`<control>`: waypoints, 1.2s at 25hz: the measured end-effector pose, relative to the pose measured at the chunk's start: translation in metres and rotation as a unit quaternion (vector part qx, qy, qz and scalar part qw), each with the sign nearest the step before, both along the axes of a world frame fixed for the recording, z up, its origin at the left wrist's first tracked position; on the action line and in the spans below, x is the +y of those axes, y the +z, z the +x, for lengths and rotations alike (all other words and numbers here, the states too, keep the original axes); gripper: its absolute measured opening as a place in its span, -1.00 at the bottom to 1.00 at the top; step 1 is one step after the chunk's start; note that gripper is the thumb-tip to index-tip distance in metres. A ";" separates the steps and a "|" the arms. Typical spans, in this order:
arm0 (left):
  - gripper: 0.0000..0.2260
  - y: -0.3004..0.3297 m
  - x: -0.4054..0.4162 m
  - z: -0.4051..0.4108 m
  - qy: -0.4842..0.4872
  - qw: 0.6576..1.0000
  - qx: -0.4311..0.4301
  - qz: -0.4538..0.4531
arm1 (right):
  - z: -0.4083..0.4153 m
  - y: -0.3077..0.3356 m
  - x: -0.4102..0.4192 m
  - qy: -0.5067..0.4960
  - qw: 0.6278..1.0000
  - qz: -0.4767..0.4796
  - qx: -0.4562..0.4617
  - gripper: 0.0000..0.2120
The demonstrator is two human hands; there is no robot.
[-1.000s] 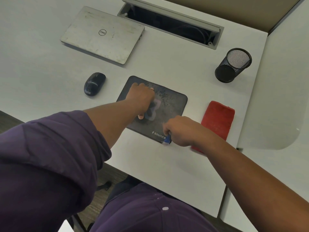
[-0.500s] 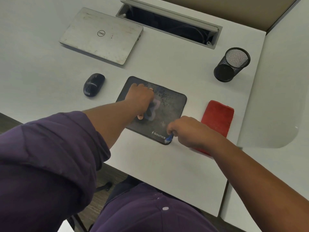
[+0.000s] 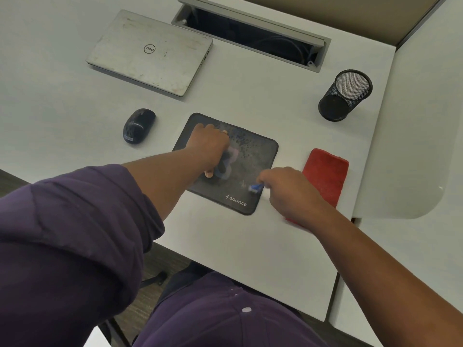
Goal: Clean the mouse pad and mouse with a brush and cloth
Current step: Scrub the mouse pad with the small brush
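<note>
Mid first stage, by my read: brushing the mouse pad (image 3: 253, 159).

Left hand (image 3: 209, 144) lies on the pad's far-left part, pinning it down; thumb tip shows at its near side, but fingers are mostly hidden, so can't tell if they're flat or curled.

Right hand (image 3: 288, 189) is clenched around a small blue brush (image 3: 255, 188), bristle end on the pad near its near-right corner, just beyond the "sounce" logo.

Pad's far half shows dark speckles, either debris or print, can't tell. So pad brushing looks partly done at best.

Left to do, judging from the layout:
- cloth pass on the pad: red cloth (image 3: 328, 174) lies folded just right of the pad, no hand on it
- mouse (image 3: 138, 125) sits left of the pad, apart from it, untouched; needs brush and cloth

Counts:
- 1 mouse pad
- 1 mouse
- 1 brush
- 1 red cloth
- 1 closed Dell laptop (image 3: 150, 52), beyond the pad to the left
- 1 black mesh pen cup (image 3: 345, 95), beyond the pad to the right
- 1 open cable tray (image 3: 250, 33), farthest back from the pad
</note>
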State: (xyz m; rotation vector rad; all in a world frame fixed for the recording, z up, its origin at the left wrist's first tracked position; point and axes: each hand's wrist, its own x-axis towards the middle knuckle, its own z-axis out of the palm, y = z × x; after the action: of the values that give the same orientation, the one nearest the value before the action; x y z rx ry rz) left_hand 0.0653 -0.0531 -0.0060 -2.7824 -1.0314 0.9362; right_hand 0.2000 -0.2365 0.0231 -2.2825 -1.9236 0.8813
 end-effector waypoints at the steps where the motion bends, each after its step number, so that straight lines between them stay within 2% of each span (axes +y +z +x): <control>1: -0.29 0.000 0.000 0.000 0.002 1.000 -0.003 0.000 | 0.002 0.000 0.001 0.006 1.000 0.000 -0.027 -0.64; 3: -0.29 0.000 0.000 0.001 0.001 1.000 -0.001 0.000 | 0.000 -0.002 -0.002 0.053 0.997 -0.038 -0.052 -0.79; 5: -0.38 -0.001 0.000 0.001 0.005 1.000 -0.006 -0.008 | -0.004 -0.003 -0.005 0.055 0.997 -0.038 -0.039 -0.98; 7: -0.42 -0.001 0.001 0.000 0.010 1.000 -0.010 -0.016 | -0.010 -0.006 -0.005 0.035 0.999 -0.012 -0.011 -0.86; 9: -0.30 -0.002 0.001 0.000 0.006 1.000 -0.004 -0.007 | -0.015 -0.009 -0.007 0.029 1.000 0.009 0.006 -0.80; 12: -0.15 -0.002 -0.001 0.001 0.007 1.000 0.001 0.003 | -0.019 -0.016 -0.014 0.051 0.998 0.039 -0.021 -0.83; 16: -0.19 -0.002 0.000 0.001 0.008 1.000 0.006 -0.003 | -0.020 -0.019 -0.020 0.076 0.996 0.046 -0.030 -0.84; 20: -0.15 0.002 -0.001 0.000 0.005 1.000 0.007 0.002 | -0.022 -0.017 -0.021 0.030 0.998 0.037 0.052 -0.90; 22: -0.14 0.003 -0.001 0.001 0.004 1.000 0.012 0.003 | -0.013 -0.015 -0.015 -0.029 0.990 0.102 0.092 -0.94; 25: -0.14 0.002 -0.001 0.002 0.002 1.000 0.014 0.005 | 0.010 -0.016 0.003 -0.081 0.976 0.199 0.034 -0.92; 28: -0.15 0.000 -0.001 0.002 0.003 1.000 0.015 0.006 | 0.022 -0.025 0.019 -0.062 0.980 0.187 -0.042 -0.89; 30: -0.13 -0.001 -0.001 0.001 0.005 1.000 0.009 0.007 | 0.022 -0.031 0.024 -0.066 0.982 0.175 -0.017 -0.88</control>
State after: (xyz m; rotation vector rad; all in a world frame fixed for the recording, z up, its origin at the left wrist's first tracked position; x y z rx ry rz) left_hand 0.0667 -0.0540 -0.0071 -2.7555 -1.0472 0.9490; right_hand 0.2220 -0.2120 -0.0078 -2.1927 -1.7470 0.4498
